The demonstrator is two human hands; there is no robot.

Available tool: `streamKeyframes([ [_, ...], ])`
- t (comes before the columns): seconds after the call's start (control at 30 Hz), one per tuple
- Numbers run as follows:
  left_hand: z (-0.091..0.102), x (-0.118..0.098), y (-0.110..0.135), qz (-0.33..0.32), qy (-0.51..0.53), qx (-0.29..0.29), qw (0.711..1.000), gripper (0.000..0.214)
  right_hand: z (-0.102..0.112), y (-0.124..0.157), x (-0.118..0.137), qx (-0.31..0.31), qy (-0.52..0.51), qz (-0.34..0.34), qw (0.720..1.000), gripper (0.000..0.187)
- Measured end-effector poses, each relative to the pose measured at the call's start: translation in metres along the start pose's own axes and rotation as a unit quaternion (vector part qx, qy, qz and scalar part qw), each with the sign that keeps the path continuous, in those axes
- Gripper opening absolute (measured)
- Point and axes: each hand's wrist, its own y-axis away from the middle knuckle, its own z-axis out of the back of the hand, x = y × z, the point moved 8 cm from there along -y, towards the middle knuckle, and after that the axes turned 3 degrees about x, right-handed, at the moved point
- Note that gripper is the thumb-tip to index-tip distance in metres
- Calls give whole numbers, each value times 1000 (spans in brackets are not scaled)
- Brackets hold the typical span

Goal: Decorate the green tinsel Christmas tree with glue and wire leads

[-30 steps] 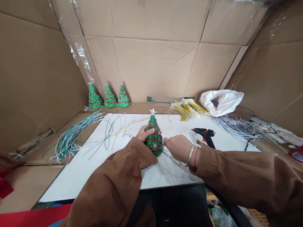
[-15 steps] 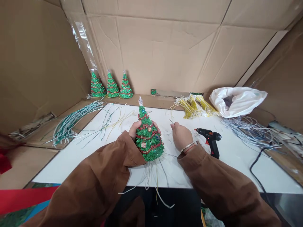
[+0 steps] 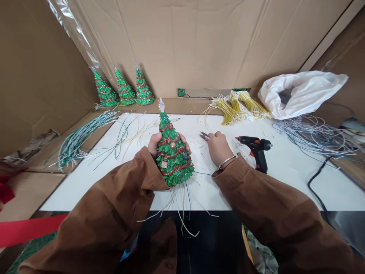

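Observation:
My left hand point(image 3: 154, 145) is wrapped round a small green Christmas tree ornament point(image 3: 174, 158), thumb on one side and fingertips on the other. The tree stands nearly upright, with red garlands, small baubles and a clear tip. Several thin wires point(image 3: 182, 213), white, yellow and blue, trail from its base over the table edge. To the right of the tree, my right hand point(image 3: 219, 148) is closed on slim, pointed tweezers point(image 3: 204, 135), their tips facing left just above the white board. Most of the tweezers is hidden by the fingers.
A black glue gun point(image 3: 258, 148) lies right of my right hand. Behind are bundled yellow wires point(image 3: 236, 108), a white plastic bag point(image 3: 305, 91) and tangled pale wires point(image 3: 316, 137). At left lie green-and-white wires point(image 3: 82, 135); three similar trees point(image 3: 144, 89) stand by the cardboard wall.
The view has tilted down, shifting the background upward. My right hand has turned slightly, and more of the tweezers' tips show. My left hand still grips the tree.

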Motion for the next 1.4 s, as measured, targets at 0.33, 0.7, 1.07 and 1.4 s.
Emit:
streamKeyframes([
  [0.33, -24, 8, -2, 17, 84, 105, 991, 61, 22, 33, 58, 41, -349, 298, 888, 64],
  [0.7, 25, -40, -32, -179, -238, 26, 954, 62, 10, 44, 70, 5, -429, 221, 876, 111],
  [1.07, 166, -54, -22, 70, -731, -312, 603, 24, -7, 32, 61, 58, -492, 231, 837, 87],
  [1.4, 157, -74, -10, 30, -736, -372, 565, 25, 9, 22, 42, -50, -502, 162, 848, 53],
])
